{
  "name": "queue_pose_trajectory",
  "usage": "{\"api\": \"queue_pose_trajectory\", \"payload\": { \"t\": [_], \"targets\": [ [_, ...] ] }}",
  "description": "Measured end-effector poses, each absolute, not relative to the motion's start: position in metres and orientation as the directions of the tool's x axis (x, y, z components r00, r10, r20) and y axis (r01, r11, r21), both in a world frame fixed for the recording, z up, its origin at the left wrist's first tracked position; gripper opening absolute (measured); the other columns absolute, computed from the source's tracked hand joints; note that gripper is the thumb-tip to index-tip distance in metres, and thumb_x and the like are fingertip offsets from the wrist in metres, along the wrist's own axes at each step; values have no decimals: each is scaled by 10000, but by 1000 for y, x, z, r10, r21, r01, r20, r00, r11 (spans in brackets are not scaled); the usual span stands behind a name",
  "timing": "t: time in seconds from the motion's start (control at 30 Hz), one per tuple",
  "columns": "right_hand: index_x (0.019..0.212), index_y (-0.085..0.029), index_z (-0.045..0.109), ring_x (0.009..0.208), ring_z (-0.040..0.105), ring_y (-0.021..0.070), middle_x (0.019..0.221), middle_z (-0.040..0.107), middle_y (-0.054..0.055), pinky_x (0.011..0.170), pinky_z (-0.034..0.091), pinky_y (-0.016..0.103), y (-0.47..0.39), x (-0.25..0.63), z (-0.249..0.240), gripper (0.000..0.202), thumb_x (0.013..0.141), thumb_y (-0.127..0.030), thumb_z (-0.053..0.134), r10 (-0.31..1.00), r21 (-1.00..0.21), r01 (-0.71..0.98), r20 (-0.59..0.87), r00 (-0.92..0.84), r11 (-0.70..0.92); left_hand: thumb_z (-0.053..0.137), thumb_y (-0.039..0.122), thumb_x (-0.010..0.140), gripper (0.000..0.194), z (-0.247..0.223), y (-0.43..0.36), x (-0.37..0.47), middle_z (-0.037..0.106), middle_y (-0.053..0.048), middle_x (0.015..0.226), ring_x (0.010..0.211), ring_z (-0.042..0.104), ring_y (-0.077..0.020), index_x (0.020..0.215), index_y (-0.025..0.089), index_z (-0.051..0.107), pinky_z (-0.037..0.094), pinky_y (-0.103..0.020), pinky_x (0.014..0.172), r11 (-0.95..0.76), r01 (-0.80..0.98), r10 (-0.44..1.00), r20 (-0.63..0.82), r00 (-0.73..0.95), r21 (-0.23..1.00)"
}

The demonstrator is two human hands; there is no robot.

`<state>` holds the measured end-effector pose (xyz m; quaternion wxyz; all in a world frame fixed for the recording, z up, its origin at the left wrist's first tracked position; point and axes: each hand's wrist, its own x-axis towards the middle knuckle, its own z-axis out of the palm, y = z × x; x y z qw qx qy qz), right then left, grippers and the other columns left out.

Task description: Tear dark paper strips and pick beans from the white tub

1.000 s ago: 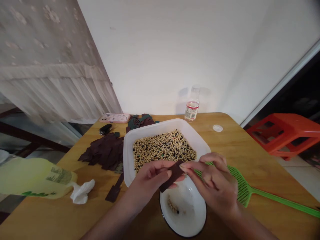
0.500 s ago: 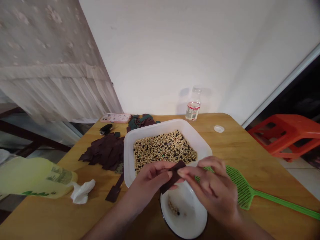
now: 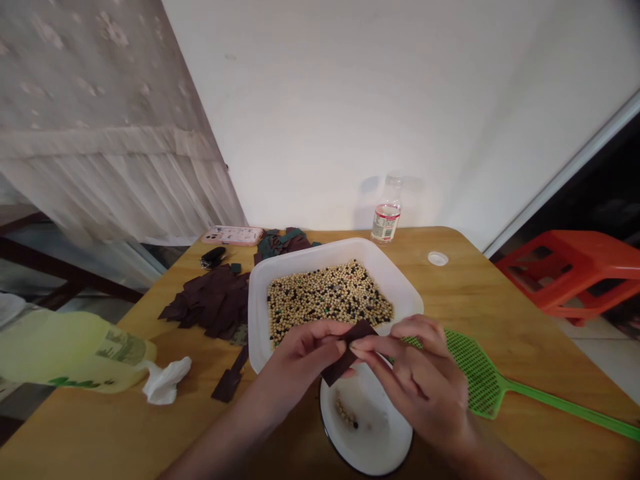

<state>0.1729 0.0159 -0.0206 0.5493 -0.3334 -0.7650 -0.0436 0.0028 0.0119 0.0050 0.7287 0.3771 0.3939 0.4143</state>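
Observation:
Between my two hands is a small dark brown strip [image 3: 366, 328], flat like fabric or paper. My left hand [image 3: 310, 353] has its fingers closed on the strip's left side. My right hand [image 3: 417, 373] pinches at its middle with thumb and forefinger; a bead in that pinch is too small to make out. Just behind the hands stands a white plastic tub [image 3: 260, 293] of beige and black beads [image 3: 330, 293]. Below them sits a white enamel bowl [image 3: 370, 447] with a dark rim and a short row of beads [image 3: 345, 410] inside.
Left lie a heap of brown strips [image 3: 213, 300], keys [image 3: 213, 257], a phone [image 3: 233, 235], a crumpled tissue [image 3: 167, 380] and a yellowish bottle [image 3: 85, 347]. A green fly swatter [image 3: 480, 373] is right. Behind are a clear bottle [image 3: 386, 217] and a white cap [image 3: 438, 258]. An orange stool [image 3: 580, 267] stands beyond.
My right hand has shifted slightly left along the strip, its fingertips now closer to my left thumb. The left hand keeps its hold.

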Motion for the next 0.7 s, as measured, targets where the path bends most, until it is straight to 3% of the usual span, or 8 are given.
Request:
{"api": "queue_pose_trajectory", "payload": {
  "t": [0.13,0.33,0.47,0.63,0.7],
  "targets": [
    [627,-228,488,671,574,158,589,678,-67,669,421,337,16,172,-21,293,743,-31,671,469,-319,546,869,-158,775,724,323,709,162,3,12,2,714,29,775,740,648,-113,860,266,730,516,-223,680,376,-296,891,-256,375,878],
    [787,-234,616,647,573,153,445,562,-84,675,413,319,16,172,-20,160,777,-81,660,489,-322,584,859,-151,745,717,293,723,210,0,12,0,723,5,856,765,644,-125,932,273,718,512,-255,713,349,-309,898,-221,381,885],
    [778,-235,613,649,570,162,448,550,-75,661,410,328,18,177,-20,156,781,-84,654,484,-305,607,862,-152,734,689,198,739,286,2,11,-2,725,0,941,830,648,-132,1004,304,698,497,-260,755,373,-324,867,-202,455,870],
    [633,-241,497,693,590,180,490,608,-70,639,410,335,19,176,-21,294,745,-22,657,496,-332,591,858,-134,735,635,144,757,294,5,12,-1,726,-6,941,841,650,-128,1000,296,704,479,-248,771,388,-300,858,-222,462,871],
    [683,-240,547,660,589,169,558,647,-59,651,421,344,18,174,-21,226,759,-59,659,498,-332,565,851,-165,755,632,123,744,322,3,12,-1,727,2,899,788,644,-112,1008,293,702,472,-227,738,387,-282,859,-233,455,878]
  ]
}}
